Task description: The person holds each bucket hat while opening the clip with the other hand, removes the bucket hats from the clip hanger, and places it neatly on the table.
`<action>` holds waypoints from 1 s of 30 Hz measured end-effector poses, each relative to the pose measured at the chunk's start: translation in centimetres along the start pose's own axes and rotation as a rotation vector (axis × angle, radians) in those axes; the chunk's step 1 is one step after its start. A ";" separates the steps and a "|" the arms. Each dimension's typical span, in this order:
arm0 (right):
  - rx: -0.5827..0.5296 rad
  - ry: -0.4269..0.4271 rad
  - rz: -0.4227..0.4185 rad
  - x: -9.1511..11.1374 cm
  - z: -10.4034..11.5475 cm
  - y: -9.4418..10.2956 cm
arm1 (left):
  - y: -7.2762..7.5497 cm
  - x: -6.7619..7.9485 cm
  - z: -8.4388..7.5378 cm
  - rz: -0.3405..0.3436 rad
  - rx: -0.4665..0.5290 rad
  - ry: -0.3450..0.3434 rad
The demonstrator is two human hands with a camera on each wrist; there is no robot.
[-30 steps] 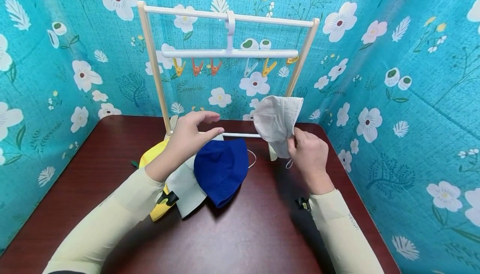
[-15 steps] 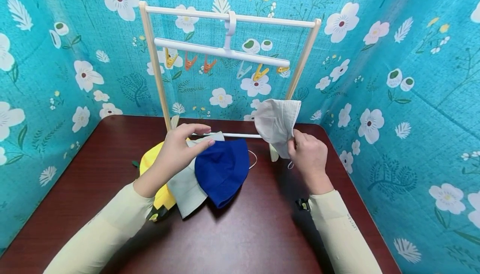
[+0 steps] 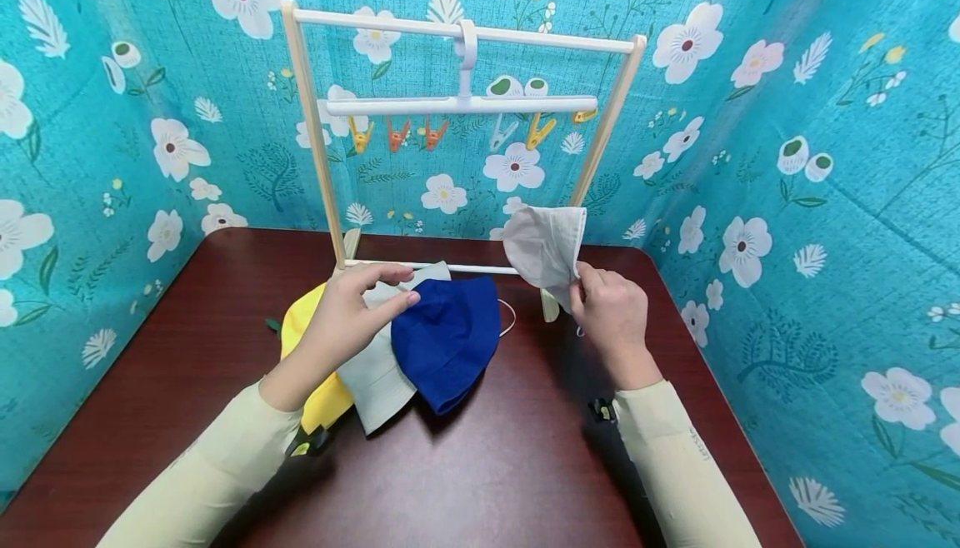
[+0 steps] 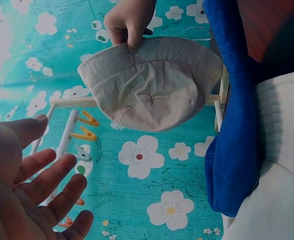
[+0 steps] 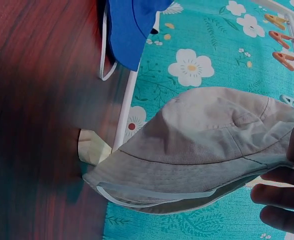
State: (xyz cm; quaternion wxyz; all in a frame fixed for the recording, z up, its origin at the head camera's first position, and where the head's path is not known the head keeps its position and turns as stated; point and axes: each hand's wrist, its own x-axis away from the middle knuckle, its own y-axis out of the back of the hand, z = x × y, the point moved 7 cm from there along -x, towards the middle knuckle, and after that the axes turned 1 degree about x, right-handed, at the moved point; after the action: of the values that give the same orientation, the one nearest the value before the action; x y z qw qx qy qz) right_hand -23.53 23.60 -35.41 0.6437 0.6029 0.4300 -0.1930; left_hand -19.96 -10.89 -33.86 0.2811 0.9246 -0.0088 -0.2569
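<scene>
My right hand (image 3: 611,315) pinches the brim of a beige bucket hat (image 3: 543,250) and holds it up before the rack's right side. In the right wrist view the hat (image 5: 202,130) hangs crown upward with a white elastic cord (image 5: 137,196) along its brim. My left hand (image 3: 348,306) hovers over the hats on the left, fingers apart and nothing in them. Under and beside it lie a yellow hat (image 3: 324,398), a light grey-green hat (image 3: 377,386) and a blue bucket hat (image 3: 446,336), overlapping. In the left wrist view my left hand (image 4: 42,175) has spread, relaxed fingers.
A wooden rack (image 3: 311,132) stands at the back of the dark table (image 3: 510,465). From its top bar hangs a white hanger (image 3: 420,105) with several clothespins, such as an orange clothespin (image 3: 397,133). Teal flowered cloth (image 3: 825,198) encloses the back and sides.
My left hand has drawn back left and down from the hanger. The hanger swung and is level again. My right hand has lowered the beige hat slightly, moving a little left.
</scene>
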 end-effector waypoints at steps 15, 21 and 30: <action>-0.047 0.078 0.013 0.4 1.4 -0.2 | -0.4 0.9 0.2 0.003 -0.003 -0.024; -0.096 0.129 -0.008 0.7 2.1 -0.4 | -0.4 1.1 0.2 0.001 0.007 -0.022; -0.118 0.168 -0.013 1.0 3.0 -0.7 | -0.8 1.4 0.6 0.019 0.009 -0.013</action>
State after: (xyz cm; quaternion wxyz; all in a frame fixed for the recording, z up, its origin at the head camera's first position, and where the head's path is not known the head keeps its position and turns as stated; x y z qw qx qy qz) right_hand -22.59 20.92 -36.88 0.6384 0.5752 0.4971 -0.1204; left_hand -19.11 -10.71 -35.37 0.2793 0.9241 -0.0202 -0.2601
